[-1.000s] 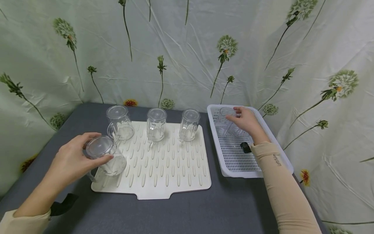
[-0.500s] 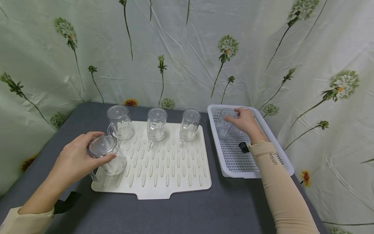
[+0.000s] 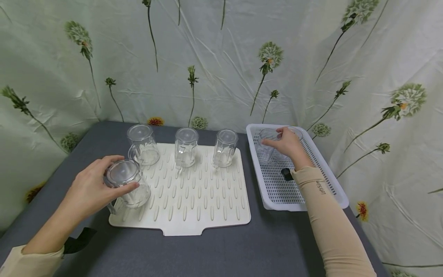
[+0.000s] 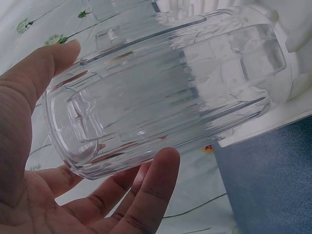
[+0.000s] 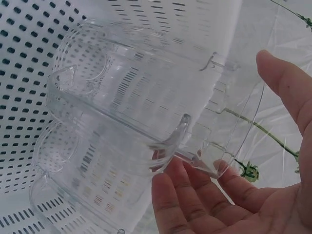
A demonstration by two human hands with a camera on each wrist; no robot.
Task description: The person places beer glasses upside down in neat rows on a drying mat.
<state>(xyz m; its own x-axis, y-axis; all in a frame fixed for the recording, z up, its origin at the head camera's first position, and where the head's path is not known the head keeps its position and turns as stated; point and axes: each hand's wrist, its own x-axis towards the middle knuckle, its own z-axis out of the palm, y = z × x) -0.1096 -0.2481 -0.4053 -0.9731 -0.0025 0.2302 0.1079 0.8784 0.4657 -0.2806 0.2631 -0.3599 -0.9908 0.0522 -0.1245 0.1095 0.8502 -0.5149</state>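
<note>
My left hand (image 3: 93,184) grips an upside-down clear glass mug (image 3: 133,194) at the front left corner of the white ribbed mat (image 3: 194,215). Its thumb and fingers lie on opposite sides of the base, as the left wrist view shows. My right hand (image 3: 288,144) reaches into the white basket (image 3: 266,200) and holds an upright clear mug (image 5: 131,97) near its rim. In the right wrist view, fingers touch the rim and handle, with the thumb beside the opposite edge. A second mug (image 5: 92,161) stands close beside it in the basket, partly covered.
Three more upside-down mugs line the mat's back: left mug (image 3: 143,146), middle mug (image 3: 185,148) and right mug (image 3: 225,148). A floral curtain (image 3: 221,77) hangs behind the dark grey table (image 3: 228,254). The basket's raised walls surround my right hand.
My right hand and forearm have shifted slightly left, and the thumb has moved along the near mug's rim. The left hand has barely moved and stays around its mug.
</note>
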